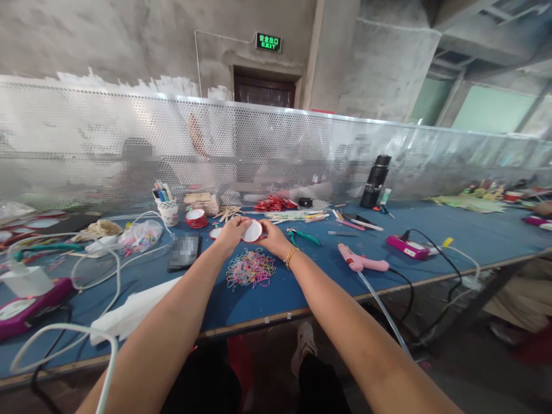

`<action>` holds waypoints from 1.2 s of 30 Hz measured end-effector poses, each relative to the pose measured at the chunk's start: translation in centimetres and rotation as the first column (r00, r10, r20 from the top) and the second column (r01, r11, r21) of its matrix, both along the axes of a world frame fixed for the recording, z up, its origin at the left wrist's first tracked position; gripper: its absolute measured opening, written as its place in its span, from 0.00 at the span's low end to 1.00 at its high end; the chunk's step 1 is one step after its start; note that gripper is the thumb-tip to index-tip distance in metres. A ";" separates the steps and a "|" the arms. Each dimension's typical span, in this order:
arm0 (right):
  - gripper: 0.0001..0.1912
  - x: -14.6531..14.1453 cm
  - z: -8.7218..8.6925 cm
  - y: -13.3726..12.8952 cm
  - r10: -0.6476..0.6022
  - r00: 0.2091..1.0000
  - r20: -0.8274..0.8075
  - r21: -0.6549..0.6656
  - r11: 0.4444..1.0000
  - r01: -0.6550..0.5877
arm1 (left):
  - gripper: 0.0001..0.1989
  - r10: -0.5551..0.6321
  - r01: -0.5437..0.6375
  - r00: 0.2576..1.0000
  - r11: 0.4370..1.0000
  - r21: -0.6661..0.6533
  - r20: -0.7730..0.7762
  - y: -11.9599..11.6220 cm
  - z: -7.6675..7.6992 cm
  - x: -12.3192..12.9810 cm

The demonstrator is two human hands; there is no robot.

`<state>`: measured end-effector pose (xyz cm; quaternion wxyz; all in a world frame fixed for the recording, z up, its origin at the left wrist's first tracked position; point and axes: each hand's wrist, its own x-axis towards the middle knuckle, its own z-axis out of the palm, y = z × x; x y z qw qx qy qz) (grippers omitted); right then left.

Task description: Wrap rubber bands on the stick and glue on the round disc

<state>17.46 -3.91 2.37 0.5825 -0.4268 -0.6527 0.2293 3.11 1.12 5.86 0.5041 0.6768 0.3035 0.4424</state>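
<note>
Between my two hands is a round white disc with a red rim, held up above the blue table. My left hand grips its left edge, fingers closed. On the other side my right hand, with a gold bracelet at the wrist, grips the right edge. Another red-rimmed white disc lies partly hidden behind my left hand. Just below the hands sits a pile of thin colourful loops. Teal-handled pliers rest right of my right hand.
A pink glue gun with a clear stick lies right, near the table edge. A stack of red-rimmed discs, a pen cup and a phone are left. A black bottle stands by the perforated metal screen. Purple power strips trail cables.
</note>
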 end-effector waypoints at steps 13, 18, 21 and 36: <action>0.20 0.0 0.6 -0.2 -0.056 0.804 -0.592 -0.248 0.962 -0.115 | 0.14 -0.140 0.146 0.978 0.989 0.027 -0.157 -1.2 0.4 -0.5; 0.20 0.0 0.7 -0.3 -0.030 0.797 -0.603 -0.228 0.964 -0.136 | 0.13 -0.138 0.161 0.965 0.983 0.087 -0.224 -1.2 0.4 -0.7; 0.19 -0.1 0.6 -0.2 -0.025 0.786 -0.617 -0.218 0.966 -0.140 | 0.13 -0.117 0.140 0.969 0.985 0.095 -0.218 -1.4 0.4 -0.6; 0.18 0.2 0.3 0.1 -0.037 0.782 -0.622 -0.205 0.972 -0.118 | 0.09 -0.081 0.112 0.974 0.984 0.140 -0.213 -1.3 0.5 -0.6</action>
